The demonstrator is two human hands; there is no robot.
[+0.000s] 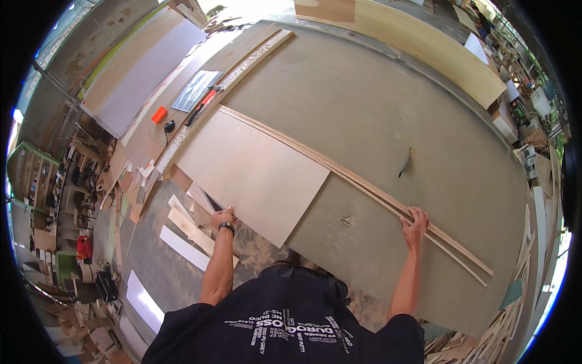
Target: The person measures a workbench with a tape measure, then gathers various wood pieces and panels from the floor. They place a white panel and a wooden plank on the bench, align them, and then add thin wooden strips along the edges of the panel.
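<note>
A pale plywood panel (260, 173) lies on the large grey-brown worktable (364, 91), its near corner jutting past the table edge. My left hand (223, 218), with a dark watch on the wrist, is closed on the panel's near edge. Long thin wooden strips (327, 164) run along the panel's far edge and on to the right, past its end. My right hand (415, 227) grips these strips toward their right end, fingers curled over them. One thin strip (454, 259) slants slightly apart from the others there.
At the left lie a tool with a red and black handle (203, 106), an orange block (159, 114), a small black object (170, 126) and a shiny packet (197, 91). A thin dark object (405, 162) rests beyond the strips. Offcuts (183, 247) litter the floor near my left arm.
</note>
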